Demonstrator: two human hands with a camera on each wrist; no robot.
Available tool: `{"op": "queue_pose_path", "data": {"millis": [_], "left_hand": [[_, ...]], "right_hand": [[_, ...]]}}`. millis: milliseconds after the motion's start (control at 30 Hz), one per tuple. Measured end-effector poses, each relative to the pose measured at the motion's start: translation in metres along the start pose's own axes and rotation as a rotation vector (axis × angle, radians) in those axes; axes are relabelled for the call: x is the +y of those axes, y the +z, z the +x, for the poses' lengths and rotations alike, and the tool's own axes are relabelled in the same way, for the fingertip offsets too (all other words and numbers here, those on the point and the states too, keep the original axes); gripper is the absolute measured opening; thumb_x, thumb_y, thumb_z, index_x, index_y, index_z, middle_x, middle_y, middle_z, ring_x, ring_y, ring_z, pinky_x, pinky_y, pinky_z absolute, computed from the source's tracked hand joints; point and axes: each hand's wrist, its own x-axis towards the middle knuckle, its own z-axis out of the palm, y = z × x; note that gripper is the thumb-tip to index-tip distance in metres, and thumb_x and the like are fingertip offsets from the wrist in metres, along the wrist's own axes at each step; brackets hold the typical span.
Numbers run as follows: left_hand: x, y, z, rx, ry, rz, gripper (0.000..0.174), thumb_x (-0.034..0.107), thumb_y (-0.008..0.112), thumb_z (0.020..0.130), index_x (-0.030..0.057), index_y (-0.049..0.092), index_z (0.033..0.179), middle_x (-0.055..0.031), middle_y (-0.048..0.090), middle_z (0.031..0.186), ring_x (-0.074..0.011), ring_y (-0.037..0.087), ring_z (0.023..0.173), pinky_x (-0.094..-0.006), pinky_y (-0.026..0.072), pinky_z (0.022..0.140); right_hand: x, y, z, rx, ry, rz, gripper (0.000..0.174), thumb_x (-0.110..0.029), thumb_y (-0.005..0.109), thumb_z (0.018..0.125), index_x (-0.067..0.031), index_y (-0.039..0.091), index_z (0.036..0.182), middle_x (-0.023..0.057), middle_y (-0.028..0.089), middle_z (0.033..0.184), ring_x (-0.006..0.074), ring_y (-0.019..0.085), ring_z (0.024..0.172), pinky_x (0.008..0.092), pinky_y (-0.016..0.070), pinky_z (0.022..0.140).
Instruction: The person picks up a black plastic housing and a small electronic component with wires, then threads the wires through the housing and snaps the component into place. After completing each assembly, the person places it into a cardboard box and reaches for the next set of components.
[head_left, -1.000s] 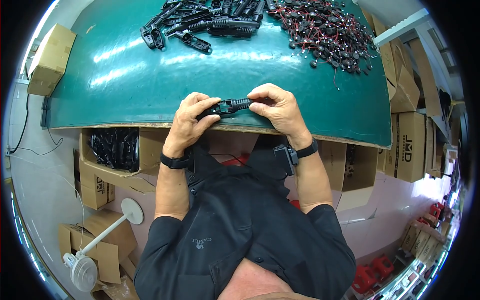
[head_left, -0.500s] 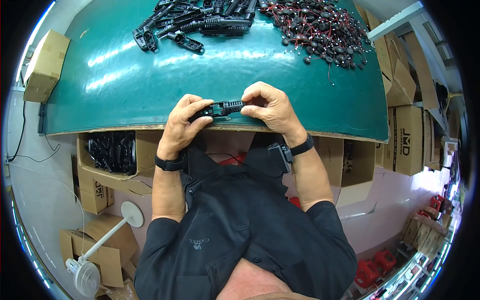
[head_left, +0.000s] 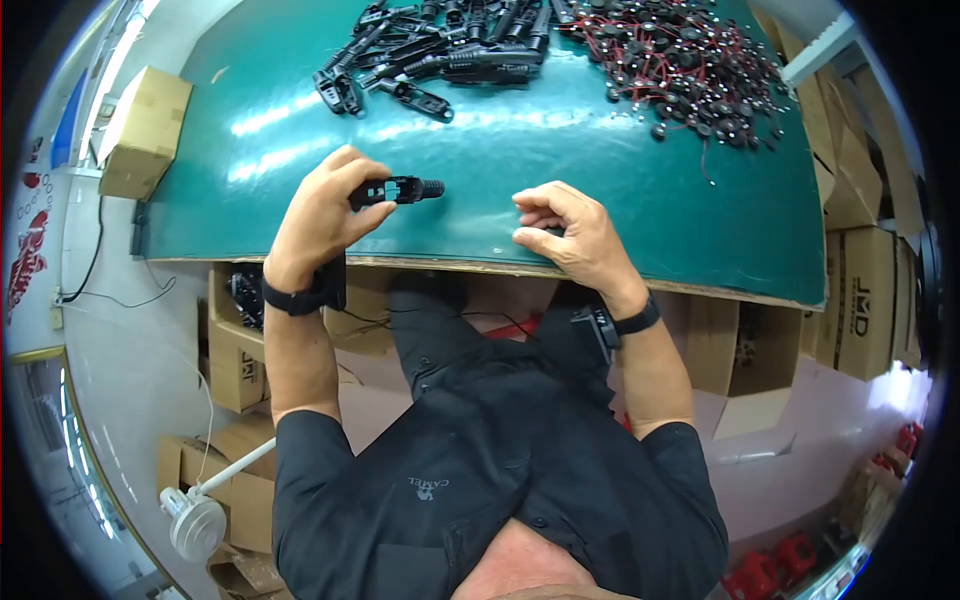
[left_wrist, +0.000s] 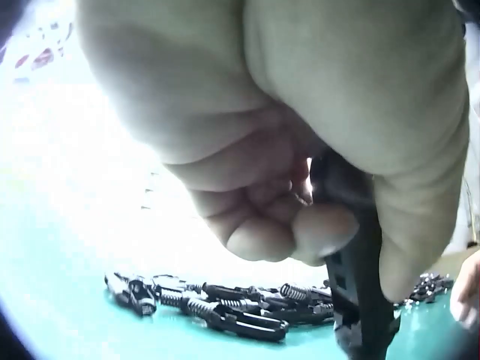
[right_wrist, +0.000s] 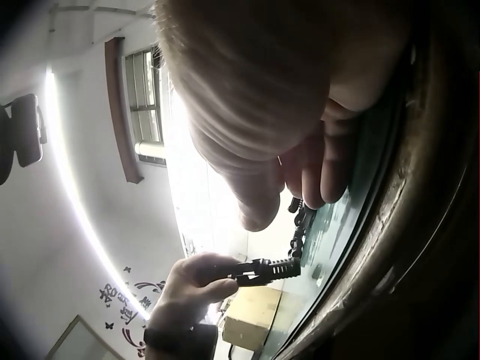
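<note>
My left hand (head_left: pixel 322 212) holds a black plastic housing (head_left: pixel 402 189) with a ribbed end, pinching its wider part between thumb and fingers above the green table (head_left: pixel 480 150). The ribbed end points right, toward my other hand. In the left wrist view the housing (left_wrist: pixel 358 289) hangs down past the fingertips, its upper part hidden by the hand. My right hand (head_left: pixel 585 240) is apart from it, near the table's front edge, fingers loosely bent with nothing seen between them. The right wrist view shows the held housing (right_wrist: pixel 266 271) side-on.
A heap of similar black housings (head_left: pixel 490 65) lies at the back of the table. To its right is a pile of small round black parts with red wires (head_left: pixel 690 70). A cardboard box (head_left: pixel 145 135) stands at the left edge; open cartons (head_left: pixel 765 345) sit below the front edge.
My right hand has let go of the ribbed end. My left hand has moved left and away from me with the housing, so the hands are now well apart. The head view has shifted.
</note>
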Motion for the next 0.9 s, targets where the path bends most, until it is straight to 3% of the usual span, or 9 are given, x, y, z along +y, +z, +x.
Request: {"op": "queue_pose_path", "data": {"millis": [67, 200, 600, 767, 900], "left_hand": [[0.002, -0.009, 0.017, -0.155, 0.048, 0.132, 0.034, 0.008, 0.087, 0.082, 0.0025, 0.072, 0.112, -0.0148, 0.065, 0.105, -0.0343, 0.068, 0.092, -0.042, 0.0567, 0.082], [0.008, -0.004, 0.036, -0.257, 0.082, 0.191, 0.033, 0.009, 0.087, 0.082, 0.0028, 0.07, 0.109, -0.0166, 0.063, 0.104, -0.0388, 0.067, 0.094, -0.0445, 0.0566, 0.081], [0.017, -0.004, 0.075, -0.452, 0.066, 0.23, 0.037, 0.007, 0.09, 0.077, 0.003, 0.069, 0.107, -0.0149, 0.062, 0.101, -0.0384, 0.066, 0.092, -0.0448, 0.0548, 0.081], [0.017, -0.002, 0.072, -0.441, 0.079, 0.208, 0.036, 0.006, 0.089, 0.076, 0.003, 0.069, 0.106, -0.0152, 0.062, 0.1, -0.0389, 0.065, 0.092, -0.0448, 0.0545, 0.08], [0.003, -0.001, 0.036, -0.271, 0.069, 0.169, 0.033, 0.01, 0.088, 0.08, 0.0032, 0.071, 0.106, -0.0164, 0.062, 0.099, -0.0407, 0.066, 0.089, -0.046, 0.0559, 0.08]], "right_hand": [[0.001, 0.001, -0.002, -0.005, -0.021, -0.005, 0.034, -0.002, 0.084, 0.089, 0.0024, 0.073, 0.121, 0.0074, 0.071, 0.111, 0.0137, 0.073, 0.098, 0.0278, 0.0604, 0.085], [0.002, 0.001, -0.003, 0.013, -0.067, -0.063, 0.032, -0.002, 0.084, 0.088, 0.0022, 0.073, 0.118, 0.0091, 0.072, 0.108, 0.0152, 0.073, 0.094, 0.0285, 0.0602, 0.082], [0.001, 0.003, -0.002, 0.04, -0.152, -0.156, 0.031, -0.005, 0.086, 0.087, -0.0006, 0.074, 0.116, 0.0111, 0.072, 0.105, 0.0204, 0.071, 0.086, 0.0323, 0.0596, 0.075], [0.001, 0.003, 0.0, 0.027, -0.129, -0.159, 0.029, -0.004, 0.085, 0.088, 0.0003, 0.074, 0.115, 0.011, 0.072, 0.104, 0.0195, 0.072, 0.086, 0.0316, 0.0596, 0.076], [0.002, 0.003, 0.0, 0.017, -0.122, -0.147, 0.027, -0.004, 0.084, 0.089, 0.0018, 0.074, 0.113, 0.0103, 0.072, 0.104, 0.0175, 0.072, 0.086, 0.0303, 0.0595, 0.076]]}}
